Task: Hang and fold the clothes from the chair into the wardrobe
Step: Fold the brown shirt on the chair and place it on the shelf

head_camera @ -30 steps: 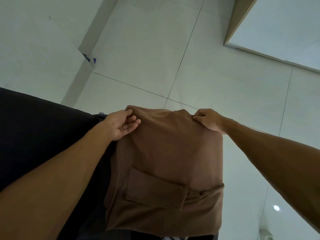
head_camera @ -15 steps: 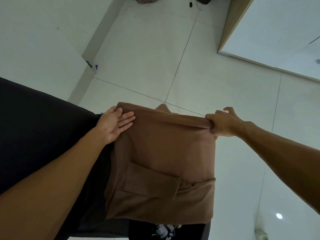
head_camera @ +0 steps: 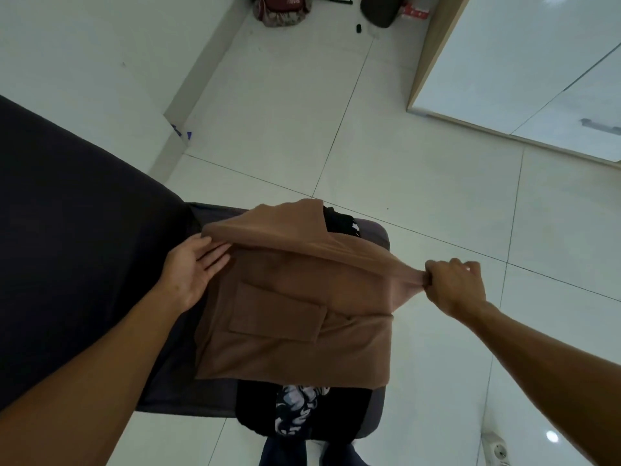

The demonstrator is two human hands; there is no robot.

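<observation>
The brown garment [head_camera: 295,317] lies part-folded on top of the chair [head_camera: 376,237], which serves as the folding surface and is the landmark for what follows. A flapped pocket faces up on its near half, and its far edge is turned over into a thick roll.

The left hand [head_camera: 195,274] rests flat at the garment's left edge, fingers straight and close together, their tips slipped just under the rolled edge. It appears to pin that side so the cloth cannot slide.

The right hand [head_camera: 453,287] is off the chair's right side, above the floor. Its fingers are curled tight round a bunched corner of the garment, and the cloth runs taut from that fist back to the roll. Judged from the tension, the pull is meant to straighten the fold line against the anchored left side.

A black printed garment [head_camera: 299,412] lies under the brown one; it shows at the chair's near edge and again at its far edge. It is probably waiting its turn.

A large dark fabric mass [head_camera: 74,237] fills the area left of the chair; what it is cannot be told.

The floor [head_camera: 420,183] is glossy white tile with thin joints. Beyond the chair to the right stands the wardrobe [head_camera: 524,72], with white doors, a wood-toned side panel and a bar handle. Far beyond the chair, bags [head_camera: 282,10] lie against the wall. A wall socket [head_camera: 497,449] sits low, near right of the chair.
</observation>
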